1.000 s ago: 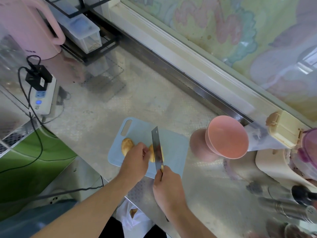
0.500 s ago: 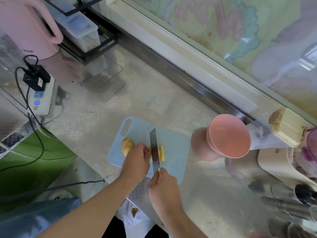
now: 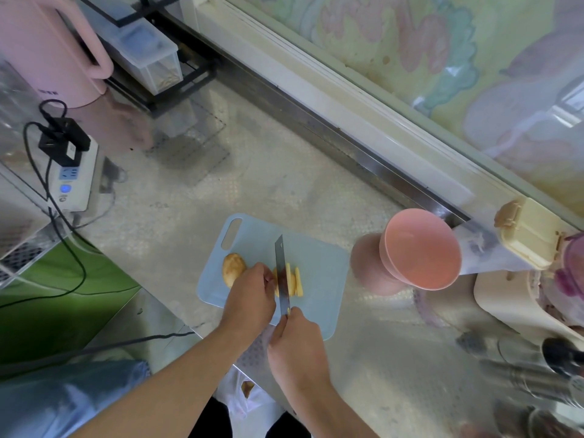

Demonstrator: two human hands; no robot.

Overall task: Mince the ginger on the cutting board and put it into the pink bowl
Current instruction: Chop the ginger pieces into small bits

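Your right hand (image 3: 298,346) grips the knife (image 3: 282,275) handle, blade down in the ginger (image 3: 292,279) on the cutting board (image 3: 319,270), your left hand (image 3: 249,300) pinning it, pink bowl (image 3: 420,248) to the right.

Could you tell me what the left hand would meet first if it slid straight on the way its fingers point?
Most likely the knife: the left hand holds the ginger with its fingertips right beside the blade, which the right hand grips. Contact with the blade is unclear.
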